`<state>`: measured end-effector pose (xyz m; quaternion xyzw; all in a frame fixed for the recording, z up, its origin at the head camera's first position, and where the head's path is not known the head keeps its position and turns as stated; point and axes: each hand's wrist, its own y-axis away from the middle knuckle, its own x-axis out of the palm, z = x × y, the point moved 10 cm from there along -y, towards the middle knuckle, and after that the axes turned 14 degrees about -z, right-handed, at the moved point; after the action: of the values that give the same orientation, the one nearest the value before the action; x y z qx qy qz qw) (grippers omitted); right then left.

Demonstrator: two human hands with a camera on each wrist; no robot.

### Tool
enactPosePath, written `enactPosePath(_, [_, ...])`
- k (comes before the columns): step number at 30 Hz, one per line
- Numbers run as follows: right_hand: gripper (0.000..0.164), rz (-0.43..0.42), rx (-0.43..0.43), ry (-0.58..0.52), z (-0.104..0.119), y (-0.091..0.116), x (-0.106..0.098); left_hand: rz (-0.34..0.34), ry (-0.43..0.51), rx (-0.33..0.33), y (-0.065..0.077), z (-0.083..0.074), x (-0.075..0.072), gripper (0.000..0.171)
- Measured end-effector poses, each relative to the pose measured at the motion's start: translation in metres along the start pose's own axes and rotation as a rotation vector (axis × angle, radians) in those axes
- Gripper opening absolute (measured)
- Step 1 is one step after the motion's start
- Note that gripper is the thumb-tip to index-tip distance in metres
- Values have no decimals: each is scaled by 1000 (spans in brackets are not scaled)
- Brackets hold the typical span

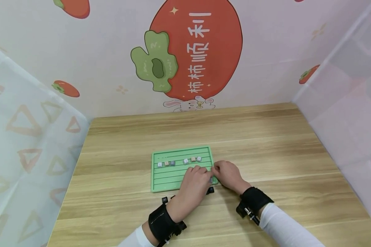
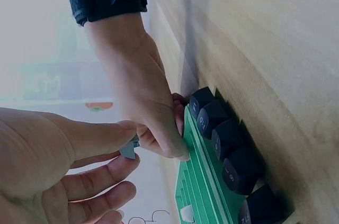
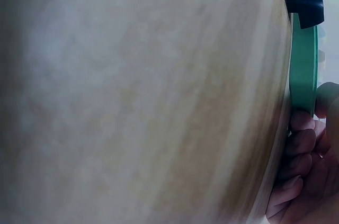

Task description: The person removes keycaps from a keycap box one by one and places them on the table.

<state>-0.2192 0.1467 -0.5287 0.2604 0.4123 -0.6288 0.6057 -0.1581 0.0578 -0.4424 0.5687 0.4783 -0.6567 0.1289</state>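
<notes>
My left hand (image 1: 193, 187) is over the front right part of a green ridged board (image 1: 165, 180). In the left wrist view its thumb and forefinger pinch a small grey keycap (image 2: 128, 149), held above the board. My right hand (image 1: 230, 174) grips the board's right edge, thumb on top and the other fingers curled at the side, as the right wrist view shows. On the board sit two short groups of keycaps, one with a white keycap (image 1: 159, 165) at its left end, the other further right with a tan keycap (image 1: 193, 159) in its middle.
A row of several black keycaps (image 2: 228, 139) stands on the wooden table (image 1: 111, 164) along the board's near edge, partly hidden by my left hand in the head view. A printed backdrop (image 1: 111, 61) rises behind the table, with white sheets at both sides.
</notes>
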Motion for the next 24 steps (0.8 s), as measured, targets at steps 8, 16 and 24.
enactPosePath(8, [37,-3,-3,2,0,0,0,31,22,8,6,-6,-1,14])
enactPosePath(16, [37,-2,2,11,0,-1,-1,42,52,48,16,-23,1,18])
enactPosePath(24, [37,10,17,11,-1,0,0,76,17,106,29,-39,9,16])
